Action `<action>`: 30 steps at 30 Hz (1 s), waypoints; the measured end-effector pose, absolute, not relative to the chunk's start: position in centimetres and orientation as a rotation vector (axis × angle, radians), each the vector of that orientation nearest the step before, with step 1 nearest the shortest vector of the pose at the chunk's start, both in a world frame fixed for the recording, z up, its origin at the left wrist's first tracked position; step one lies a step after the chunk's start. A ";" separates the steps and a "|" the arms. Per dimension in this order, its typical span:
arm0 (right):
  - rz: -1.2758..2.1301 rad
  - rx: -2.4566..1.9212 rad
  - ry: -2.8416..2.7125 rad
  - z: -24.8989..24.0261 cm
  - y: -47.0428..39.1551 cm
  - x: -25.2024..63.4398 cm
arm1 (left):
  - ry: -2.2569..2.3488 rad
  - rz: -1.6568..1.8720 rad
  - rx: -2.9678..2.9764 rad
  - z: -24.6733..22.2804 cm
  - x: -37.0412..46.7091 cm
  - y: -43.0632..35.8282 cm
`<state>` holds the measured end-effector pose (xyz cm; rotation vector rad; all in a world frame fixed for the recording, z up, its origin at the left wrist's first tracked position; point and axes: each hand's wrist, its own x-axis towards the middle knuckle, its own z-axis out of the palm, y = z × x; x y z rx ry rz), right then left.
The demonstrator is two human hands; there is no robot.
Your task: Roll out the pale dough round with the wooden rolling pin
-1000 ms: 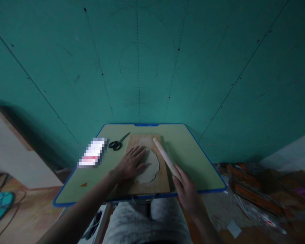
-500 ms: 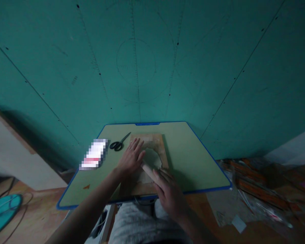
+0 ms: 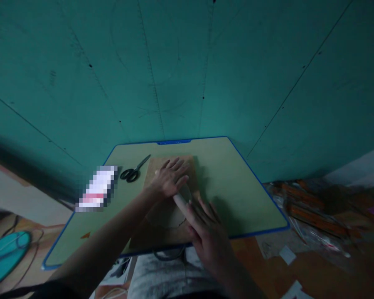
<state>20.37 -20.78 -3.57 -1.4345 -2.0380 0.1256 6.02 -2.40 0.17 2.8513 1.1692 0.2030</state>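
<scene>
A pale rolling pin (image 3: 180,204) lies slantwise over a wooden board (image 3: 153,167) on the light green table top. Under it is a thin, pale, flat sheet (image 3: 162,216) that looks like dough. My left hand (image 3: 171,177) rests flat on the upper end of the pin, its fingers outstretched. Near the lower end, my right hand (image 3: 207,226) lies over the pin with its fingers spread. Both palms cover parts of the pin.
Black-handled scissors (image 3: 134,171) lie left of the board, beside a pixelated phone-like object (image 3: 96,187). A small orange triangle (image 3: 85,235) is near the table's left front. Behind stands a green wall (image 3: 237,91). Plastic-wrapped items (image 3: 318,220) lie on the floor at right.
The view has shifted, and the table appears lower left. My left hand has slid further up over the board along with the pin, and my right hand's fingers are more spread.
</scene>
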 end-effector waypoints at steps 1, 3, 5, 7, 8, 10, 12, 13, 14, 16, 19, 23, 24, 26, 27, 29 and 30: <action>0.139 -1.452 -2.028 -3.5 -20.8 20.7 | 1.160 0.194 2.834 0.3 6.5 -2.2; 0.140 -1.471 -1.995 -3.6 -20.8 21.2 | 1.138 0.199 2.808 0.5 7.4 -1.7; 0.137 -1.481 -1.959 -3.7 -20.7 21.6 | 1.119 0.248 2.790 0.6 8.1 -1.3; 0.155 -1.490 -1.934 -3.8 -20.6 22.0 | 1.130 0.316 2.764 0.5 8.9 -0.9; 0.168 -1.500 -1.923 -3.9 -20.5 22.2 | 1.144 0.340 2.749 0.5 9.3 -0.7; 0.188 -1.542 -1.899 -4.2 -20.1 22.7 | 1.174 0.354 2.730 0.3 10.5 -0.2; 0.191 -1.602 -1.880 -4.5 -19.7 23.3 | 1.193 0.349 2.729 0.1 11.9 0.2; 0.183 -1.627 -1.879 -4.7 -19.6 23.5 | 1.201 0.352 2.732 0.0 12.6 0.4; 0.167 -1.647 -1.879 -4.8 -19.5 23.7 | 1.206 0.363 2.736 0.0 13.2 0.6; 0.118 -1.659 -1.888 -4.9 -19.5 23.7 | 1.208 0.393 2.745 0.0 13.9 0.7; 0.047 -1.577 -1.952 -4.2 -19.8 22.5 | 1.195 0.408 2.766 0.0 12.9 0.5; 0.105 -1.293 -2.184 -2.2 -20.1 19.5 | 1.162 0.360 2.807 -0.3 8.6 -0.2; 0.135 -1.206 -2.242 -1.6 -20.0 18.7 | 1.145 0.340 2.816 -0.4 7.3 -0.4; 0.180 -1.044 -2.329 -0.5 -19.5 17.1 | 1.089 0.292 2.835 -0.6 4.9 -0.6; 0.200 -0.973 -2.366 -0.1 -19.1 16.3 | 1.055 0.272 2.843 -0.7 3.8 -0.6; 0.246 -0.871 -2.440 0.7 -18.2 14.9 | 0.991 0.237 2.856 -0.8 2.3 -0.6; 0.271 -0.849 -2.473 0.9 -17.7 14.3 | 0.966 0.221 2.858 -0.8 1.9 -0.5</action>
